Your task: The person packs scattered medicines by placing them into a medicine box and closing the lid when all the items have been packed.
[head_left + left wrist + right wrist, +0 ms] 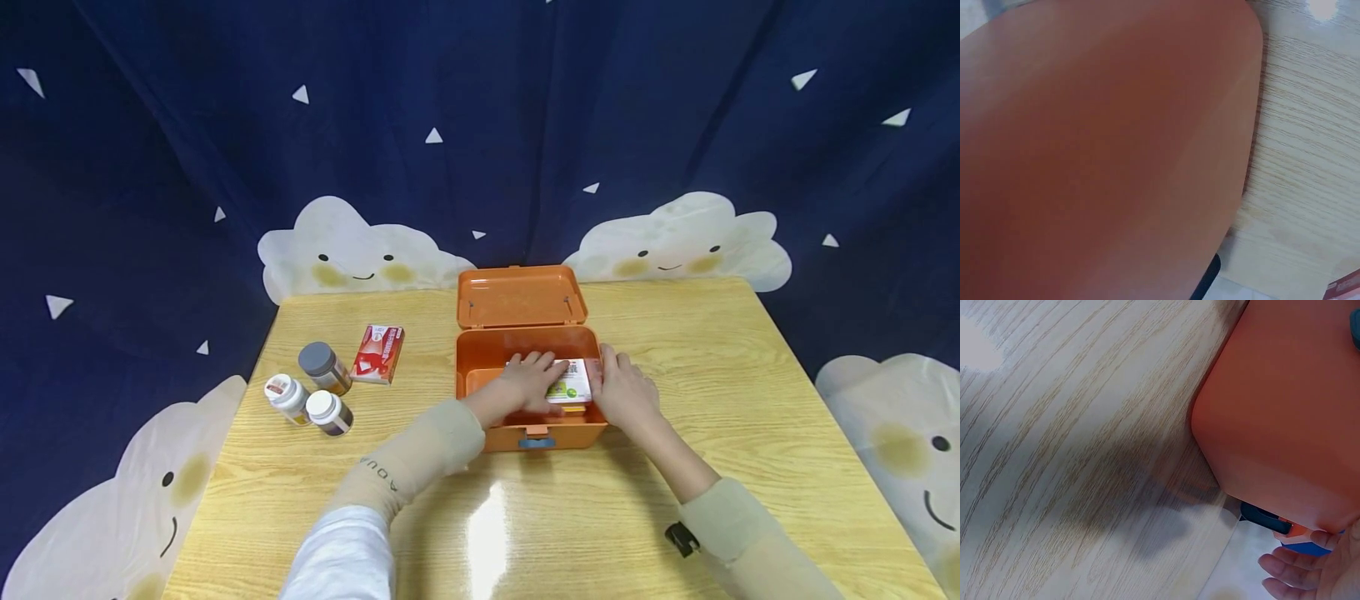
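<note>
An orange plastic case (491, 439) with a blue front latch (536, 443) stands on the table, its lid (521, 297) tipped back. Inside, toward the right end, lies a white carton (574, 381) with green print; a yellow edge shows below it. My left hand (527, 385) reaches into the case, fingers spread and fairly straight over the carton, hiding its left part. At the right wall, my right hand (628, 392) holds the rim, thumb inside and fingers outside. In the right wrist view, the right hand's fingers (1291, 572) lie beside the case's side (1285, 412).
To the left lies a red-and-white medicine box (378, 354). Near it stand a grey-capped bottle (325, 367), a white bottle with a red-marked cap (287, 398) and a small white-capped bottle (330, 412). A dark blue curtain (480, 100) with clouds hangs behind the table.
</note>
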Available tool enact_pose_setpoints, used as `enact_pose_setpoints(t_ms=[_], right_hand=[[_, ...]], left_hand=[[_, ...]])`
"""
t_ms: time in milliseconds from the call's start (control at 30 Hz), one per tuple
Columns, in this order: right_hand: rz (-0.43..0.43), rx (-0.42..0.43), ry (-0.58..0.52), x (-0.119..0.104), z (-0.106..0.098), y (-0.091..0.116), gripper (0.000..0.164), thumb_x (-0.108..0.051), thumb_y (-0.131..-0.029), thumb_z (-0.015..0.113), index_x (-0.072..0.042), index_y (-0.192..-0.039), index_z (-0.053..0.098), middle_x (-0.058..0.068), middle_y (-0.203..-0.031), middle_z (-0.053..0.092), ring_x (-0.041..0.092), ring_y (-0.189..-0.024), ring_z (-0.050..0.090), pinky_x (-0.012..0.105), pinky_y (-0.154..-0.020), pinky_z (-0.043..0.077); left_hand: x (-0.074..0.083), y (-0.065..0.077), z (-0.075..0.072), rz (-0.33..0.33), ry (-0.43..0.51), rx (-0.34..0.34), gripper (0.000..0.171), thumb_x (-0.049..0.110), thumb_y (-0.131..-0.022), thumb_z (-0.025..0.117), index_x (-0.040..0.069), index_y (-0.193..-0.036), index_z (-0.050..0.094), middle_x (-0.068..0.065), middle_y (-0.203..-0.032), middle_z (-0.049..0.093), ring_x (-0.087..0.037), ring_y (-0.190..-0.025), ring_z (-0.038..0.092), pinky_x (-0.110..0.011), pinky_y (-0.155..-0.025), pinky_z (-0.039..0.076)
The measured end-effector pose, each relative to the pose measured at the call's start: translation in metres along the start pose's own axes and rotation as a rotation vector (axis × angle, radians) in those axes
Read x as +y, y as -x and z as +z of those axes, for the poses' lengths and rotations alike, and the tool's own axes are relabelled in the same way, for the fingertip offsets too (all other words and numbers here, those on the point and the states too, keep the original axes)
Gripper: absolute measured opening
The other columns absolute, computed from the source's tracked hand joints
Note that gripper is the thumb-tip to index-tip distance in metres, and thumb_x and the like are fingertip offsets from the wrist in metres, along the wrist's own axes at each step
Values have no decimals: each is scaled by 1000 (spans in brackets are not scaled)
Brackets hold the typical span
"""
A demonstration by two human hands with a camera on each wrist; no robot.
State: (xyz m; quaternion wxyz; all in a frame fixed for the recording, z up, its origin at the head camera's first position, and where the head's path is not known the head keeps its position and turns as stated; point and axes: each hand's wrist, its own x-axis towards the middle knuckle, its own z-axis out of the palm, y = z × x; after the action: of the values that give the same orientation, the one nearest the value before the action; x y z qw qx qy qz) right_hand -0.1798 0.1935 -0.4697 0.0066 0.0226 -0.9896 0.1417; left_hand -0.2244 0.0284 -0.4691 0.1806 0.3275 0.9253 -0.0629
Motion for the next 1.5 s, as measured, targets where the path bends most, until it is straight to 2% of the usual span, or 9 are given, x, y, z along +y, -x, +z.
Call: enact_pose_setpoints(t_ms=[267, 433, 633, 800, 1000, 1100, 1300, 1500], right_hand=[[-11, 11, 10, 0, -1, 0, 45, -26, -93, 42, -2, -130, 35, 27, -106, 51, 44, -85, 55, 54, -61, 45], [-8, 13, 21, -1, 0, 0, 43, -27, -93, 43, -3, -129, 35, 26, -104, 52, 44, -84, 55, 54, -61, 44], [1, 1, 25, 0, -1, 0, 45, -25, -92, 45, -3, -130, 35, 26, -105, 51, 43, -85, 55, 55, -62, 44], [4, 0, 21, 0, -1, 0, 46, -25, -92, 45, -3, -130, 35, 26, -106, 51, 44, -86, 55, 55, -63, 44], [-2, -4, 22, -1, -2, 0, 46, -25, -92, 45, -2, -130, 34, 27, -106, 51, 44, -85, 55, 54, -62, 44], [1, -9, 21, 0, -2, 0, 47, -25, -92, 45, -2, -131, 34, 27, -107, 51, 44, -85, 55, 54, -62, 45], [9, -19, 20, 0, -1, 0, 48, -26, -93, 43, -2, -133, 33, 28, -111, 49, 44, -90, 54, 55, -65, 45], [11, -18, 18, 0, 0, -1, 49, -27, -93, 43, -1, -133, 32, 28, -112, 49, 44, -91, 54, 54, -65, 45]], left_hand=[[-11, 10, -3, -13, 25, 24, 83, 62, -82, 50, 26, -147, 13, 0, -152, 16, -21, -137, 17, -44, -109, 17], [-18, 15, -3, 4, -6, 69, 81, 61, -82, 49, 27, -147, 14, 0, -151, 17, -21, -137, 17, -45, -109, 17], [-26, 23, -3, 43, 10, 138, 79, 57, -84, 51, 25, -147, 16, -2, -150, 20, -22, -136, 19, -45, -109, 17], [-32, 30, -2, 86, 13, 221, 77, 54, -85, 51, 24, -147, 18, -3, -149, 23, -22, -135, 22, -44, -108, 19], [-40, 38, -1, 165, 17, 363, 74, 50, -85, 53, 19, -146, 23, -4, -148, 26, -23, -136, 21, -42, -109, 18], [-46, 40, -1, 184, 2, 423, 74, 49, -85, 53, 18, -145, 23, -4, -148, 26, -22, -136, 21, -41, -110, 16], [-57, 42, -1, 170, -12, 508, 72, 45, -84, 55, 16, -144, 26, -4, -146, 30, -23, -134, 25, -44, -110, 15], [-70, 44, -3, 98, 3, 545, 71, 46, -84, 55, 16, -144, 28, -5, -144, 32, -24, -133, 26, -46, -110, 13]])
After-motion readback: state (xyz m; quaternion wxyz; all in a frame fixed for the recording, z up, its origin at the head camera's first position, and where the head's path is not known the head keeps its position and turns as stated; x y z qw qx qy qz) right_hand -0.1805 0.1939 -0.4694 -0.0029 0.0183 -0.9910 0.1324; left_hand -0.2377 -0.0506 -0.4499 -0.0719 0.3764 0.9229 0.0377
